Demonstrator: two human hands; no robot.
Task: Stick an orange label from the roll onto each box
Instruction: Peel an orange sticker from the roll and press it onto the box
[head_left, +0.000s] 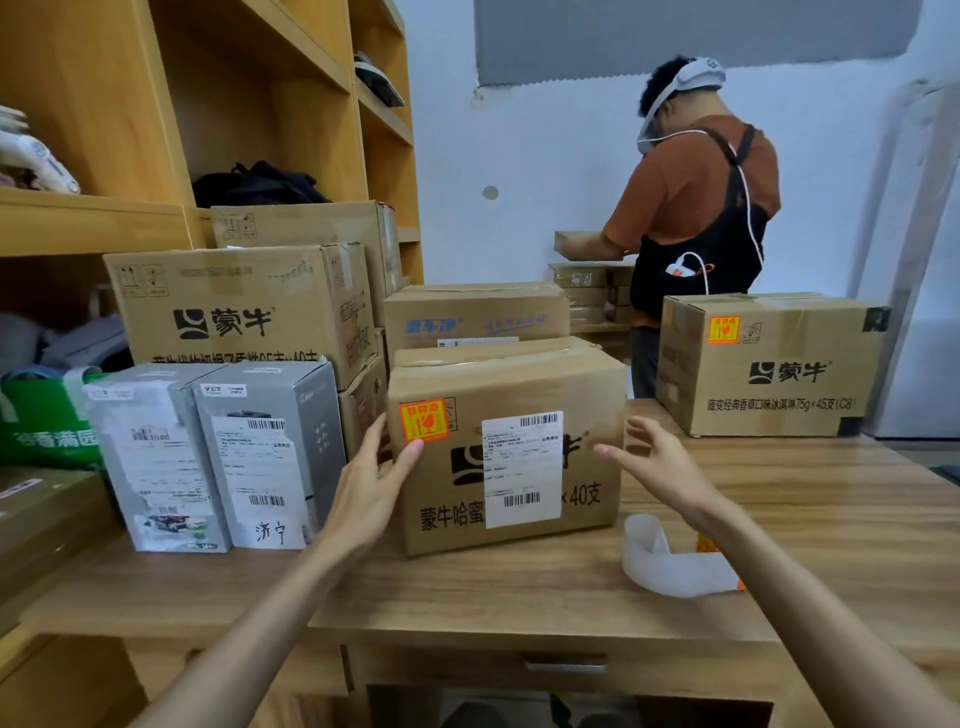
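A brown cardboard box (519, 525) stands on the wooden desk (519, 597) in front of me, with an orange label (423, 420) at its upper left and a white shipping label in the middle. My left hand (371, 478) lies open at the box's left edge, thumb touching just under the orange label. My right hand (657, 462) hovers open by the box's right edge, holding nothing. The label roll (670, 564), mostly white backing with a bit of orange, lies on the desk at the right. A second box (769, 374) at the back right carries an orange label (723, 329).
Two grey cartons (218, 457) with shipping labels stand left of the box. More cardboard boxes (244, 306) are stacked behind, against a wooden shelf unit (156, 130). A person in an orange shirt (696, 208) handles boxes at the back. A green bag (47, 421) sits far left.
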